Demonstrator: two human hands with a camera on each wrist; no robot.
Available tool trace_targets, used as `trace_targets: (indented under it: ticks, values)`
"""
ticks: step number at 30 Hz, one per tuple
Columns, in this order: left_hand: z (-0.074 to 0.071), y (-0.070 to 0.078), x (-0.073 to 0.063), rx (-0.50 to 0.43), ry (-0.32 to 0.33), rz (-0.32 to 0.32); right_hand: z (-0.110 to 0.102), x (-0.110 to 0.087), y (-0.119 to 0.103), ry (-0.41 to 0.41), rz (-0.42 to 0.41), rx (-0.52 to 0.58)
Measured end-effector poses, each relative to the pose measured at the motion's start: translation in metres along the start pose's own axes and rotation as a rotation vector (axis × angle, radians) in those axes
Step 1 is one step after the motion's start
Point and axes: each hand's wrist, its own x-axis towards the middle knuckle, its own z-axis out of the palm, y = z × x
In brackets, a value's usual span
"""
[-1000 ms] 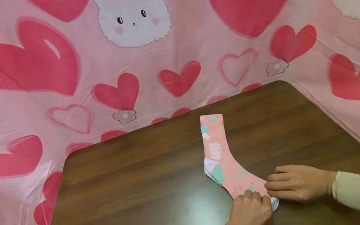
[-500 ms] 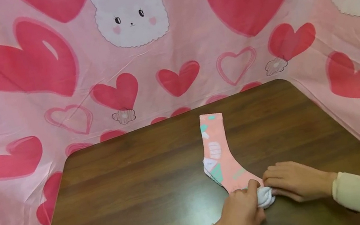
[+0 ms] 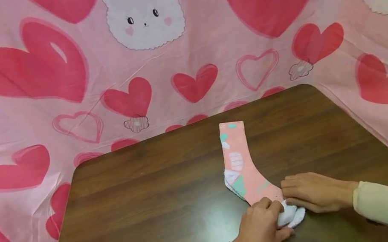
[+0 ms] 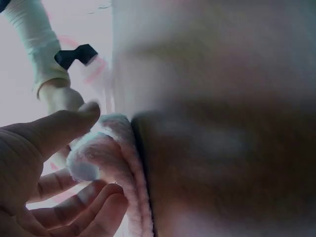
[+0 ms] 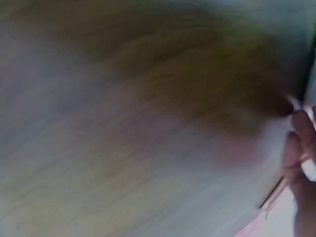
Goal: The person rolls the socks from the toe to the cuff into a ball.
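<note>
In the head view the left hand [image 3: 258,229] and right hand [image 3: 317,191] grasp the folded white near toe [image 3: 287,212] of a salmon-pink knit sock [image 3: 247,172], right of centre on the dark wood-grain bench [image 3: 147,207], while the left wrist view shows fingers [image 4: 109,212] curled round the toe and the right wrist view is mostly blur.

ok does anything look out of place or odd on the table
Nothing looks spilled or damaged. The white toe end of the pink sock is bunched up, though the leg lies flat on the table. A second layer also peeks out at the heel, slightly misaligned.
</note>
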Motion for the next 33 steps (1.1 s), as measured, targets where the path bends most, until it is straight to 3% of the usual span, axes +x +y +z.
trace_targets:
  ticks: [7,11,16,22,28,33]
  values:
    - [-0.001,-0.002,0.004,0.111,-0.068,0.024,0.000,-0.009,0.007,0.150,-0.309,-0.149]
    - [-0.001,0.000,0.005,0.166,-0.039,0.035,0.005,-0.007,0.006,0.207,-0.350,-0.150]
    - [0.001,0.002,0.004,0.158,0.043,0.061,0.005,-0.004,-0.001,0.232,-0.244,0.029]
    - [-0.005,-0.004,0.001,0.019,0.005,0.004,0.001,-0.002,-0.011,0.167,-0.021,0.224]
    - [-0.010,-0.012,0.000,-0.106,-0.051,-0.097,0.000,0.004,-0.016,0.078,0.130,0.251]
    - [-0.012,-0.013,-0.002,-0.058,-0.055,-0.090,-0.004,0.013,-0.016,0.003,0.228,0.250]
